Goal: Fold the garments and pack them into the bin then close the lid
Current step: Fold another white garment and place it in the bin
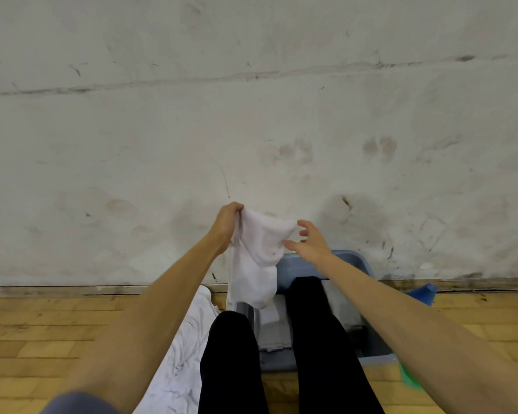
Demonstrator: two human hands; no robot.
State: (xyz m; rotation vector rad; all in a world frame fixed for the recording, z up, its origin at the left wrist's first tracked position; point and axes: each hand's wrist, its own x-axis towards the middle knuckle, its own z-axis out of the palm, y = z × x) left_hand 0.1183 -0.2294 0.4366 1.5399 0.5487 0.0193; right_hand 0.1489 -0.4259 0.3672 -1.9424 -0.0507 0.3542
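- Above the far rim of the grey-blue bin (353, 258), the left hand (226, 222) holds a white garment (257, 258) up by one top corner, its fingers clamped on a bunch of cloth, likely so the fabric falls free before folding.
- Its long axis runs top to bottom; the lower end dangles just over the bin's left side, near the floor's far edge by the wall.
- The right hand (308, 245) reaches for the other top corner, fingers spread apart, not yet gripping.
- Folded pale cloth (274, 330) lies inside the bin.
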